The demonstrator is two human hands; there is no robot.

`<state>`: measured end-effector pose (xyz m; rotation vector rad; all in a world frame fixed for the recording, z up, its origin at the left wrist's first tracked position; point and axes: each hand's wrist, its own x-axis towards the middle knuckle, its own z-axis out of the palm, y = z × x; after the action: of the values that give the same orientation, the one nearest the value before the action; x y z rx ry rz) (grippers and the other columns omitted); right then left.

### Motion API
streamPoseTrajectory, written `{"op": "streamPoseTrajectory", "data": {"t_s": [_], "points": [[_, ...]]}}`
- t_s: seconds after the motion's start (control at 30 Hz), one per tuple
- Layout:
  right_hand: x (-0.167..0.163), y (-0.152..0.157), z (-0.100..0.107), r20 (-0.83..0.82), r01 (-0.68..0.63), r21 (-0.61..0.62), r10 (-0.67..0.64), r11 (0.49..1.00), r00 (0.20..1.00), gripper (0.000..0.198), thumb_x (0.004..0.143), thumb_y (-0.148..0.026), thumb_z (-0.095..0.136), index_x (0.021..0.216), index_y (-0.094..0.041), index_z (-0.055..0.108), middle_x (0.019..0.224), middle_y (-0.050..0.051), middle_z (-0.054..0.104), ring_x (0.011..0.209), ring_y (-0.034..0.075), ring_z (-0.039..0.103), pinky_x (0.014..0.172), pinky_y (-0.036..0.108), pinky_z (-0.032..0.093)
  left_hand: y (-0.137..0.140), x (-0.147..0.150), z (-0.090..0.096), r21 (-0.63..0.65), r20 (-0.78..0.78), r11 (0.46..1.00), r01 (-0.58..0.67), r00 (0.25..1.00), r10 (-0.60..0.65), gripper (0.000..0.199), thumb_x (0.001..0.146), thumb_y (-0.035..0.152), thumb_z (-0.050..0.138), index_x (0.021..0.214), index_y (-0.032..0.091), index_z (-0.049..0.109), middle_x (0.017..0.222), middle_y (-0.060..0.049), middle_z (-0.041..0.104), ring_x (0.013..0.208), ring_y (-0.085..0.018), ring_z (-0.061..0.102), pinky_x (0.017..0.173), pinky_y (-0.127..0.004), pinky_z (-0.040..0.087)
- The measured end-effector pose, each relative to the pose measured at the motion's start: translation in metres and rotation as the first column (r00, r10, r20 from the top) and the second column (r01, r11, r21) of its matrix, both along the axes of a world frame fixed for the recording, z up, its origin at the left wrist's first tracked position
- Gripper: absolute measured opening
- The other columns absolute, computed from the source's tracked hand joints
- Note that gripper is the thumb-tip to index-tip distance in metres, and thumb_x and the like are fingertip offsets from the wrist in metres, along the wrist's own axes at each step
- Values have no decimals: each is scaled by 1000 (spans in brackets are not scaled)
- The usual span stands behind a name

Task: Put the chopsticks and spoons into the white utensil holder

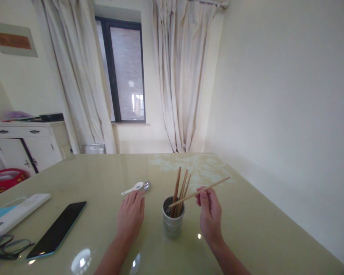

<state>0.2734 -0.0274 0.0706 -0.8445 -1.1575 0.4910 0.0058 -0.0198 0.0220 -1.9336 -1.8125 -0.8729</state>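
Observation:
My right hand [209,214] pinches a wooden chopstick [215,185], held slanted with its lower end over the mouth of a small grey-green cup [172,226]. Three more chopsticks [180,189] stand upright in that cup. My left hand [131,215] lies flat on the table [109,172] just left of the cup, fingers together and holding nothing. Just beyond its fingertips lie a white ceramic spoon [133,188] and a metal spoon [146,186], side by side.
A dark phone [57,229] lies face up at the left, with glasses [5,246] and a white case [15,212] further left. The wall runs along the table's right edge. A white cabinet [28,143] and curtained window [126,72] stand behind.

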Motion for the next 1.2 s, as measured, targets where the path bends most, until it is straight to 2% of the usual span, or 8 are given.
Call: {"op": "streamPoseTrajectory", "data": {"t_s": [0.07,0.13,0.3,0.57,0.73,0.83,1.1,1.2], "points": [[3,1,1,63,9,-13,-8,1000,998,38,106,-57,59,98,-22,72,77,1,64,69,19,59,62,28,50,4,-9,-3,-151,-75,976,-154,987,144,33,106,20,46,123,20,74,128,-14,75,120,-32,67,100,-45,55],[1,1,1,143,-28,-21,31,999,989,35,106,-53,60,97,-22,73,80,2,67,73,19,62,66,28,51,5,-13,-5,-257,-145,938,-234,969,202,34,106,18,45,122,19,75,130,-14,73,122,-32,66,100,-45,55],[-9,-2,1,243,-150,-56,159,987,957,31,104,-48,65,102,-20,77,87,6,76,77,21,69,69,29,56,3,-12,-4,-377,-186,887,-266,960,209,36,108,21,41,116,17,76,128,-14,72,120,-31,66,100,-43,53],[-6,6,-8,176,-103,-101,120,989,977,37,100,-48,70,123,-19,73,89,6,80,71,21,73,68,31,60,4,-12,-4,-407,-144,871,-276,961,237,36,109,22,39,124,14,71,128,-16,72,122,-32,66,102,-45,50],[-8,4,-5,226,-33,-57,45,998,973,29,96,-48,76,104,-21,75,78,4,76,66,20,68,63,29,56,3,-11,-1,-403,-139,869,-289,957,254,34,108,22,40,120,16,71,126,-15,72,121,-32,67,99,-44,51],[-8,2,-3,270,-60,-39,68,997,960,25,96,-46,76,94,-21,76,75,3,74,65,19,65,61,29,53,5,-12,-2,-410,-114,873,-264,965,238,34,108,23,39,112,16,72,122,-15,73,117,-32,68,97,-45,52],[-10,2,-4,365,-138,-1,129,990,922,18,99,-36,73,104,-26,87,85,5,77,67,18,63,63,29,53,16,-21,-22,-381,112,920,-94,983,147,31,104,19,44,106,18,74,109,-12,77,107,-27,71,102,-41,53],[-10,0,-4,366,-140,7,128,990,922,18,100,-36,73,105,-27,87,87,5,76,67,18,62,62,29,52,17,-18,-17,-253,257,966,-48,960,115,31,105,23,41,101,20,71,106,-12,75,101,-26,71,96,-40,56]]}}
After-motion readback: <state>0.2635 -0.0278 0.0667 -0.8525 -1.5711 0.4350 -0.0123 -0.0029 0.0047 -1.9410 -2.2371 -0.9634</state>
